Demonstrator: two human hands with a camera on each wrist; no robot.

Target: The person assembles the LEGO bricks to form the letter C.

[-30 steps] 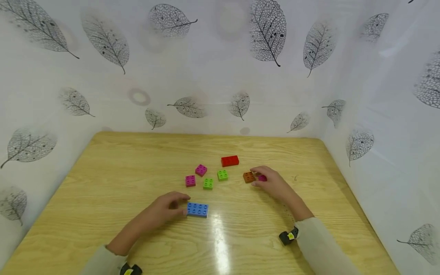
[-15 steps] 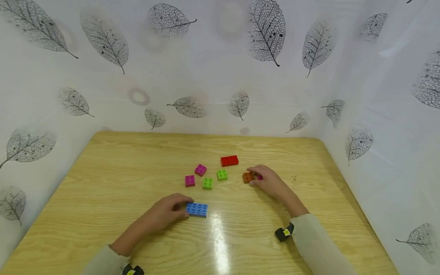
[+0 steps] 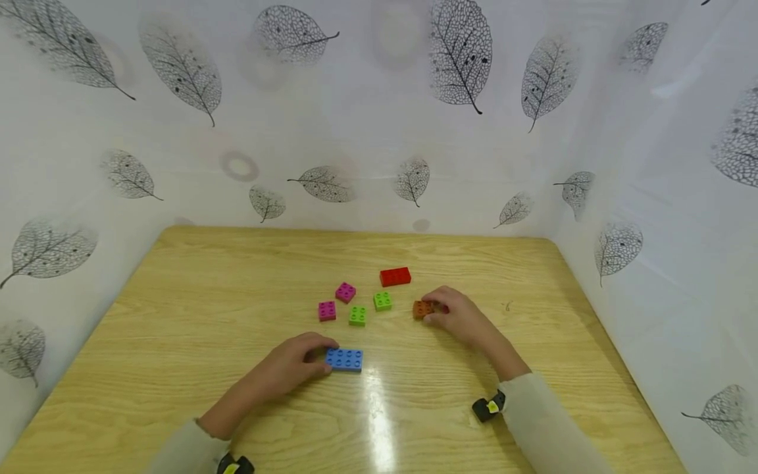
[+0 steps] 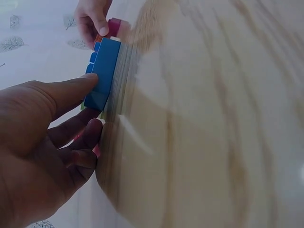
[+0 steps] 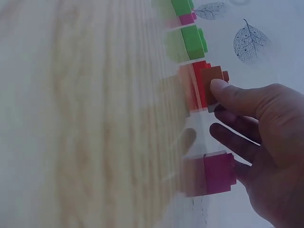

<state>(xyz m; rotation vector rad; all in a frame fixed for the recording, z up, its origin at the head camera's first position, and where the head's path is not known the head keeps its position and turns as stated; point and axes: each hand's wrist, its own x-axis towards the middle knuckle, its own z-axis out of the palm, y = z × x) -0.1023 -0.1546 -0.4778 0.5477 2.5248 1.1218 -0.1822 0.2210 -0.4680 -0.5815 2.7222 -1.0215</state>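
Note:
In the head view, my left hand (image 3: 293, 362) pinches the left end of a blue eight-stud toy brick (image 3: 346, 359). The left wrist view shows my thumb along the near side of that blue brick (image 4: 105, 71). Farther right, my right hand (image 3: 462, 319) holds a small orange-brown brick (image 3: 422, 309) between thumb and fingers. In the right wrist view, the thumb presses on the face of this orange-brown brick (image 5: 212, 74); I cannot tell whether it is off the table. A magenta brick (image 5: 218, 175) stands beside the right palm, mostly hidden from the head camera.
Left of the right hand lie a red brick (image 3: 395, 276), two lime green bricks (image 3: 382, 301) and two magenta bricks (image 3: 327, 311) on the wooden table (image 3: 237, 283). A white leaf-print curtain (image 3: 355, 131) borders the table at the back and sides.
My left fingers have closed on the blue brick, which has shifted slightly right. My right hand has closed on the orange-brown brick and moved it a little left.

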